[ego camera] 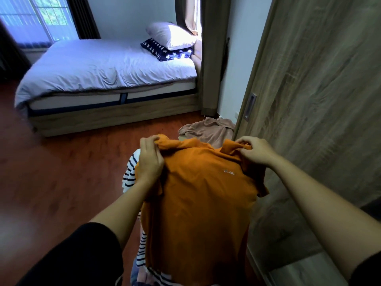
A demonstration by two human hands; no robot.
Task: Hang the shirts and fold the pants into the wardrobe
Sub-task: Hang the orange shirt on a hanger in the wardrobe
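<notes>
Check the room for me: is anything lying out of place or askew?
Yes: a beige garment lies crumpled at the foot of the wardrobe door, beyond the orange shirt that the left hand and right hand hold. Nothing else stands out.

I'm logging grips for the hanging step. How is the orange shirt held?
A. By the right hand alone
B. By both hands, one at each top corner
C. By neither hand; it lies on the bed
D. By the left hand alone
B: the left hand and the right hand each grip bunched fabric at the top of the orange shirt, which hangs down between the forearms.
</notes>
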